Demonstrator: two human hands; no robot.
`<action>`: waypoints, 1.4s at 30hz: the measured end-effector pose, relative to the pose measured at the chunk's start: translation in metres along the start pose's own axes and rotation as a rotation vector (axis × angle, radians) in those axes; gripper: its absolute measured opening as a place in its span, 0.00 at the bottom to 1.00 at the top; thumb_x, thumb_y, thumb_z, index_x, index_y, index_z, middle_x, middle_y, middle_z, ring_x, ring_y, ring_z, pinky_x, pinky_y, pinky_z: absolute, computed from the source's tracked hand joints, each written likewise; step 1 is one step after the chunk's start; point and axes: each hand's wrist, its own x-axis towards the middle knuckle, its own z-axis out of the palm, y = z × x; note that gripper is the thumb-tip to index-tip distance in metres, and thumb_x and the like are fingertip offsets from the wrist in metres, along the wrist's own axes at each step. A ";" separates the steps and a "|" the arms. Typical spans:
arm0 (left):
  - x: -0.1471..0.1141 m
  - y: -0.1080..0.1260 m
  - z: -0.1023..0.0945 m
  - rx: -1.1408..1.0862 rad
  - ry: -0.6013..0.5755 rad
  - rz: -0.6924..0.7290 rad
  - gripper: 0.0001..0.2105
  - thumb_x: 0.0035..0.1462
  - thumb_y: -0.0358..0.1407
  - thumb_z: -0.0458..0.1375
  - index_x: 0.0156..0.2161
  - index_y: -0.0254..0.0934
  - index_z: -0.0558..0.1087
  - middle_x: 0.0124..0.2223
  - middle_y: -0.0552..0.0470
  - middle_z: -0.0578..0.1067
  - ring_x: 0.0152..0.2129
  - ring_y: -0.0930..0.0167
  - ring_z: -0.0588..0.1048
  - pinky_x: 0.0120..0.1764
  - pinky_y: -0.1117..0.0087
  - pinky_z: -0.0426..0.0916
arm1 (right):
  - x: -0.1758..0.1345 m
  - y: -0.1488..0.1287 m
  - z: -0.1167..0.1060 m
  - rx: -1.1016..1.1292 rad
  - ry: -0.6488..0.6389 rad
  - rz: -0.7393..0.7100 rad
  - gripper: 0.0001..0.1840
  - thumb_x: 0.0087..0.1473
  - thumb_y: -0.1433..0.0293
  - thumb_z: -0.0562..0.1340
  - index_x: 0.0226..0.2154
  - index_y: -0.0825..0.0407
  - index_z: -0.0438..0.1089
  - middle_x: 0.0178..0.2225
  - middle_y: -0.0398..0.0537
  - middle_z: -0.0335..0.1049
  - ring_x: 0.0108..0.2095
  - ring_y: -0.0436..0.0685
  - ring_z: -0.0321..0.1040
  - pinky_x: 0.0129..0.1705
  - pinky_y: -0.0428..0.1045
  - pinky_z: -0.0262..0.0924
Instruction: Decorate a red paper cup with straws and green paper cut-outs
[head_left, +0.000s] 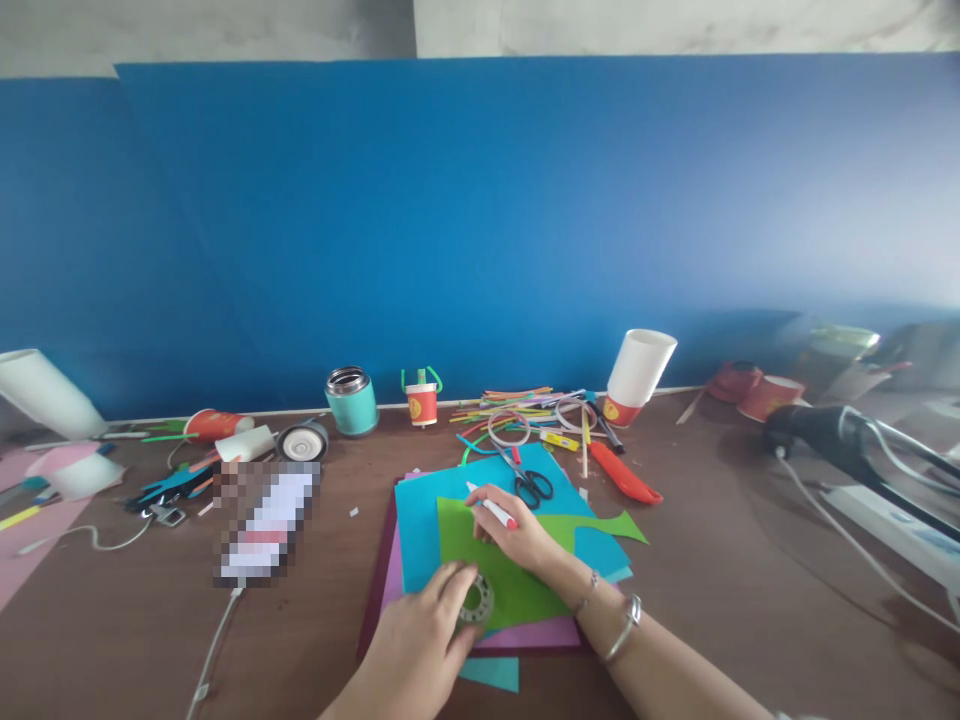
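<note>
My left hand [416, 640] has its fingers closed on a small tape roll [487, 600], a flat ring that lies on a green sheet [529, 592]. Green shows through the ring's hole. In my right hand [519, 535] is a white marker with a red end [498, 514], held over the green sheet above the ring; whether its tip touches the paper I cannot tell. Beneath lie blue sheets [418, 515] and a purple sheet [541, 634]. Black-handled scissors [534, 486] rest on the blue paper, just beyond my right hand.
Behind the papers lie a pile of coloured sticks [502, 405], a yellow glue tube [559, 441] and a red pouch [626, 478]. Stacked paper cups [641, 365], a small cup figure [422, 404] and a teal flask [352, 404] stand near the blue partition. A phone [271, 525] lies left.
</note>
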 end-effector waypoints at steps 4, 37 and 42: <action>0.001 0.000 -0.002 0.002 -0.002 0.012 0.23 0.56 0.29 0.52 0.57 0.42 0.60 0.57 0.49 0.67 0.45 0.66 0.73 0.44 0.67 0.70 | -0.001 0.001 0.000 0.005 0.000 0.005 0.13 0.56 0.59 0.55 0.37 0.51 0.65 0.21 0.41 0.66 0.23 0.50 0.62 0.27 0.45 0.58; -0.008 0.051 0.058 0.206 0.033 -0.253 0.34 0.51 0.42 0.59 0.61 0.35 0.56 0.62 0.35 0.51 0.16 0.69 0.75 0.17 0.67 0.73 | 0.000 -0.008 -0.003 0.062 0.047 0.108 0.25 0.55 0.52 0.53 0.45 0.52 0.67 0.21 0.42 0.66 0.22 0.51 0.61 0.26 0.47 0.56; -0.007 0.054 0.057 0.209 0.047 -0.248 0.32 0.52 0.43 0.57 0.61 0.34 0.57 0.62 0.34 0.54 0.17 0.67 0.75 0.17 0.67 0.72 | 0.001 -0.044 0.000 -0.072 0.152 0.152 0.21 0.55 0.55 0.53 0.29 0.52 0.73 0.22 0.43 0.63 0.25 0.51 0.59 0.27 0.46 0.54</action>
